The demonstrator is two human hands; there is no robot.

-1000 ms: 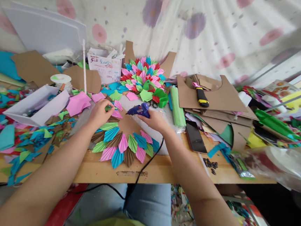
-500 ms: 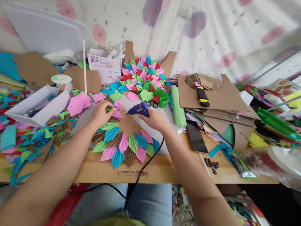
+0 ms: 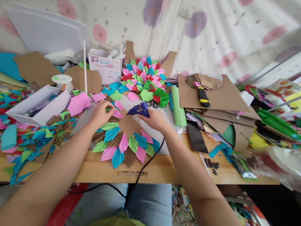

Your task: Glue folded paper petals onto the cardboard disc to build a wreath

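In my right hand (image 3: 154, 118) is a blue hot glue gun (image 3: 138, 109), its nozzle pointing left and down over the bare centre of a brown cardboard base (image 3: 131, 123). Fan-folded paper petals (image 3: 123, 143) in pink, blue, green and brown ring the base's front and left side. My left hand (image 3: 101, 113) is at the base's left edge, thumb and fingertips drawn together beside a pink folded petal (image 3: 117, 114). Whatever those fingers hold is too small to make out. From the glue gun a black cord (image 3: 146, 165) runs down over the table edge.
Behind stands a finished-looking colourful petal piece (image 3: 143, 73). To the right lie a green paper roll (image 3: 177, 106), a phone (image 3: 197, 136) and stacked cardboard with a utility knife (image 3: 203, 96). Left are a white box (image 3: 36, 106) and paper scraps (image 3: 39, 136).
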